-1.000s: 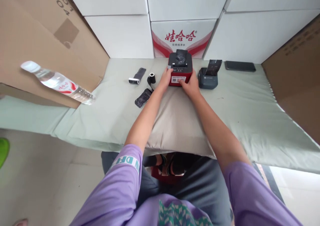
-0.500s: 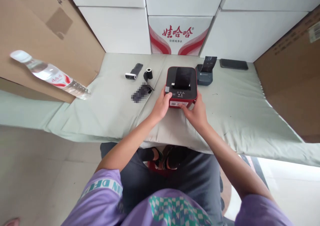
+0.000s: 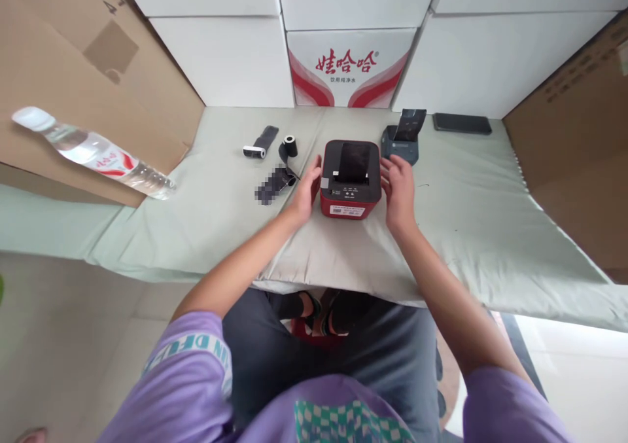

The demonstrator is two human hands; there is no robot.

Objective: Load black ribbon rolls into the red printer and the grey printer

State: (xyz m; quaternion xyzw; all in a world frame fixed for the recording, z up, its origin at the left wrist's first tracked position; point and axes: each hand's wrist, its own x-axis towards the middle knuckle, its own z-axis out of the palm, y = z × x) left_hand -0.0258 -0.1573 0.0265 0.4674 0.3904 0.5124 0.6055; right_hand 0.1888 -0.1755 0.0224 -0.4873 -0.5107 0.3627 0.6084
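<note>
- Head view: the left hand [image 3: 305,191] is wide, touching the red printer's [image 3: 350,180] left side.
- The right hand [image 3: 400,188] is wide, just beside its right side, mid-surface [image 3: 490,207].

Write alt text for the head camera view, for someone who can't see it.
A seated person's left hand and right hand flank a red and black label printer on a green-covered table, open at its sides. Behind it sit a grey printer, a phone and a small roll; a water bottle lies left, against cardboard.
</note>
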